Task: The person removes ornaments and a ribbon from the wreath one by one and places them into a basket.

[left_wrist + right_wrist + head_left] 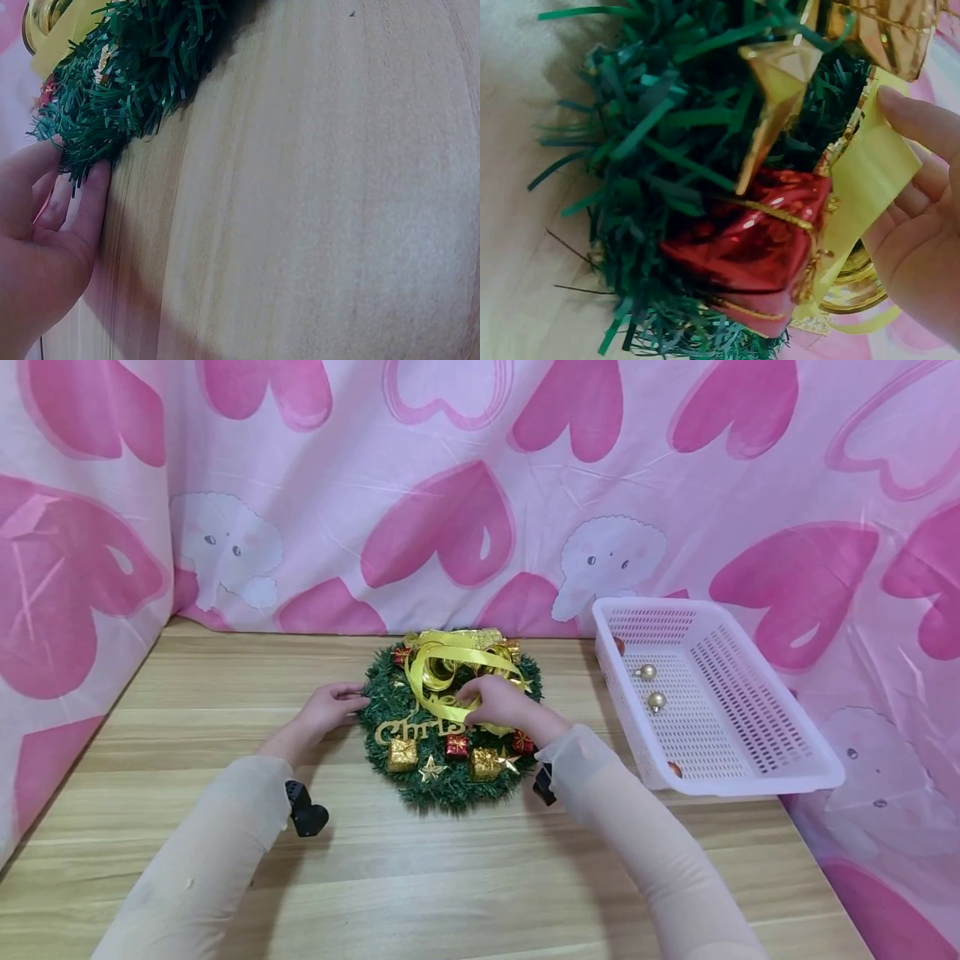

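A green tinsel Christmas wreath lies on the wooden table. On it are gold bells, a looped yellow ribbon, gold lettering, small red and gold gift boxes and gold stars. My left hand holds the wreath's left edge, thumb on one side and fingers on the other in the left wrist view. Over the middle of the wreath, my right hand pinches the yellow ribbon between thumb and fingers. The right hand partly covers the lettering.
A white perforated plastic basket stands at the table's right, holding gold baubles and reddish ones by its left wall. A pink heart-patterned curtain hangs behind and at both sides. The table extends in front of the wreath.
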Tool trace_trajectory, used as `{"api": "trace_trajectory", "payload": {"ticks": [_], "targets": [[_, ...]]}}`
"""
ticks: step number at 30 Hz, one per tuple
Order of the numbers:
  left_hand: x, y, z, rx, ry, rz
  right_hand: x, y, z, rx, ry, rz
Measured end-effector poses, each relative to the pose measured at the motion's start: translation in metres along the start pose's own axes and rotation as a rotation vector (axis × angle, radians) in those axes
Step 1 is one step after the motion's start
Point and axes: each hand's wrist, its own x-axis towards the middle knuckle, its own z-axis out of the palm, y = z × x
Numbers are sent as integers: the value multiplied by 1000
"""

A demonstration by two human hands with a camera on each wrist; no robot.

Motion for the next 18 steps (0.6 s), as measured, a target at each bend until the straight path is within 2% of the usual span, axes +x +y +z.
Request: {"api": "trace_trajectory", "payload": {"ticks": [14, 18], "targets": [[1, 0, 0, -4, -3, 0, 2, 3, 1, -30, 27, -47], [0, 1, 0, 3, -5, -1, 3, 2, -1, 6, 43, -50]]}}
